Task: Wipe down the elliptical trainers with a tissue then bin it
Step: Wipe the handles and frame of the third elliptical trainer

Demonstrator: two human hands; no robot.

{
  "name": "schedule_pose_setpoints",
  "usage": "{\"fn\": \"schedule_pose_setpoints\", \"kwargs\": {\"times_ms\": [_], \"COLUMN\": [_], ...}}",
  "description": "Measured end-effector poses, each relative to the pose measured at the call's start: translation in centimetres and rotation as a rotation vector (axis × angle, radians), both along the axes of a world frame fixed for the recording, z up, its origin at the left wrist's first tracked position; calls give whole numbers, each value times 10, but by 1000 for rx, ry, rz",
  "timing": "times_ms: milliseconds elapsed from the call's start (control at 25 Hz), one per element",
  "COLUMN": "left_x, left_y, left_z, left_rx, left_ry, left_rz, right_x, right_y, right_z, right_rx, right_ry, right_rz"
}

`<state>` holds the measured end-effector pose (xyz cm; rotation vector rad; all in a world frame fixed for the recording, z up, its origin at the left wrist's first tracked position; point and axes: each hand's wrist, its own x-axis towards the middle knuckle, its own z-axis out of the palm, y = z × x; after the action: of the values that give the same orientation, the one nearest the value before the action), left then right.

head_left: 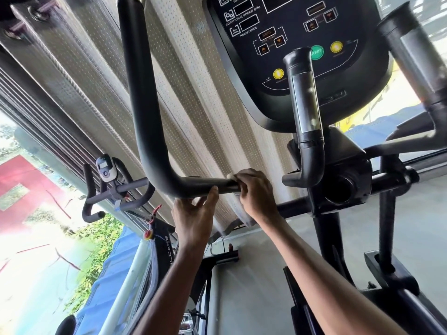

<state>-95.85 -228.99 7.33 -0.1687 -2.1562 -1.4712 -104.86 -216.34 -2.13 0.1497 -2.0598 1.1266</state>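
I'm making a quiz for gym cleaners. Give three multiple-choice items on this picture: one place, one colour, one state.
1. Where is the tissue? A draped on the short grip; B under the right hand on the long handlebar; C in the left hand.
2. What colour is the round button partly behind the short grip? A red; B green; C blue.
3. What is the left hand doing? A hanging free; B pressing the round button; C holding the long handlebar.
Answers: 1 B, white tissue peeks out of the gripping fingers; 2 B, green shows beside the grip; 3 C, its thumb and fingers curl round the bar.
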Motion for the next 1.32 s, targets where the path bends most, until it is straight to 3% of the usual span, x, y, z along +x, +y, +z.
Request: {"fn": "schedule_pose_setpoints", "kwargs": {"times_ms": [120,360,640,760,1080,1200,1320], "left_x": [0,0,2,0,1,7,20], "left_y": [-1,-1,-2,-2,-5,-7,-18], "left_z": [0,-1,1,-1,3,5,15], "left_rx": [32,13,36,28,-22,-2,20], "left_ry": [-3,-12,-11,-14,-15,19,127], "left_rz": [-7,-8,-27,-18,-42,-44,-35], "right_x": [-3,10,9,9,28,46,67], "right_y": [2,-23,-25,-28,-40,-39,-33], "right_z": [-20,-21,-4,-3,14,30,58], "right_rx": [-85,-441,-352,-433,-677,-594,-498], "right_ry": [-8,-50,15,-96,-27,77,88], "right_rz": [-116,-160,-173,-215,-165,-119,78]}}
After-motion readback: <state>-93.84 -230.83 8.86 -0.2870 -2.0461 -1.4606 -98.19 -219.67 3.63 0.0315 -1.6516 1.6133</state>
